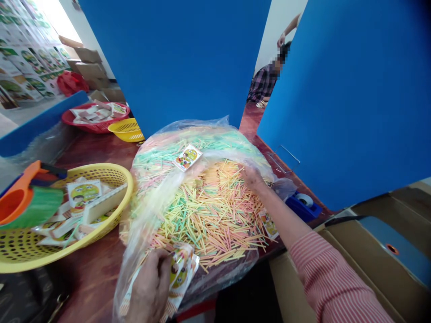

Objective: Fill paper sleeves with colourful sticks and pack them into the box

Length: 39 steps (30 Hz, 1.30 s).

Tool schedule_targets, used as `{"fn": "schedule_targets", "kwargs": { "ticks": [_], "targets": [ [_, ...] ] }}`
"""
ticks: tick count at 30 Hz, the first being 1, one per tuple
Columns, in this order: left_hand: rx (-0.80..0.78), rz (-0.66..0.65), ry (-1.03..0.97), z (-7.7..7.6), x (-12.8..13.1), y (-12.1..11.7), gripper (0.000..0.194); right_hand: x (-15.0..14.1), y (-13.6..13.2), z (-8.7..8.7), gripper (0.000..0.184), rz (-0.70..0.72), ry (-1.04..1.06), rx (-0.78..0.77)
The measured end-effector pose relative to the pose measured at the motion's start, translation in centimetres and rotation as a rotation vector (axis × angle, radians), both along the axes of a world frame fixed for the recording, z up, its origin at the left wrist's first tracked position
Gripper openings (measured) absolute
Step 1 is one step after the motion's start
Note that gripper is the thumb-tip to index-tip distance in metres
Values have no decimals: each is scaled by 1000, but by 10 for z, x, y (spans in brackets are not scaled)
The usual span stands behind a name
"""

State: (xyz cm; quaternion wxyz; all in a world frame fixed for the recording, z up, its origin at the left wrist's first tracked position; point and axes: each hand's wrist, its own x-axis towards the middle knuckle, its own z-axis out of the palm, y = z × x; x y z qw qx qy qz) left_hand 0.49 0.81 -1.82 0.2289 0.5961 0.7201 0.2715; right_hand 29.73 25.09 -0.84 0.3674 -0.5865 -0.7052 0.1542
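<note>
Dark red table point(90, 278) beneath yellow basket point(127, 197), clear plastic bag point(158, 193), blue tape dispenser point(308, 211).

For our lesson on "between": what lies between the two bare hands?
In the head view, loose thin pastel sticks lie between the right hand and a printed white packet at the left hand.

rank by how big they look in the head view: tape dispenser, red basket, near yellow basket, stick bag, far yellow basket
1. stick bag
2. near yellow basket
3. red basket
Far yellow basket and tape dispenser: smallest, too alike to rank.
</note>
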Motion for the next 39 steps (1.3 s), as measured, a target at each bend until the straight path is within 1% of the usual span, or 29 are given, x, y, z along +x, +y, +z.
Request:
{"fn": "schedule_targets", "kwargs": {
  "ticks": [2, 4, 6, 8, 10, 13, 15, 17, 19, 21, 24, 26, 30, 35, 39],
  "targets": [
    [-92, -2, -179, 4, 4, 3, 19, -8, -13, -4, 26, 57, 84, -47],
    [-143, -18, -274, 7, 6, 6, 21, -14, -27, -10, 24, 114, 188, -99],
    [-149, -55, -287, 10, 6, 11, 17, -19, -37, -13, 19, 142, 288, -144],
    [-127, -102, -266, 13, 7, 16, 14, -23, -43, -13, 15, 134, 408, -182],
    [-94, -124, -230, 17, 8, 22, 15, -27, -47, -10, 12, 112, 637, -228],
    [-13, -114, -220, 24, 17, 32, 16, -38, -54, -5, 12, 95, 1017, -324],
    [7, -118, -289, 28, 26, 39, 17, -48, -62, -1, 13, 99, 1163, -391],
    [-97, -112, -417, 29, 35, 46, 18, -59, -74, 6, 13, 113, 1203, -404],
    [-176, -71, -602, 30, 44, 49, 16, -70, -87, 16, 11, 143, 1212, -349],
    [-224, -42, -742, 30, 49, 51, 18, -80, -100, 29, 9, 203, 1243, -309],
    [-234, -23, -797, 34, 52, 50, 19, -93, -117, 47, 8, 317, 1325, -339],
    [-221, -29, -781, 36, 52, 49, 18, -101, -125, 54, 6, 363, 1357, -362],
    [-215, -61, -728, 32, 50, 46, 20, -110, -134, 54, 7, 371, 1378, -380],
    [-196, -94, -704, 23, 49, 45, 20, -113, -141, 49, 11, 288, 1378, -470],
    [-211, -100, -707, 24, 49, 46, 20, -112, -143, 43, 13, 275, 1382, -538]
  ]
}}
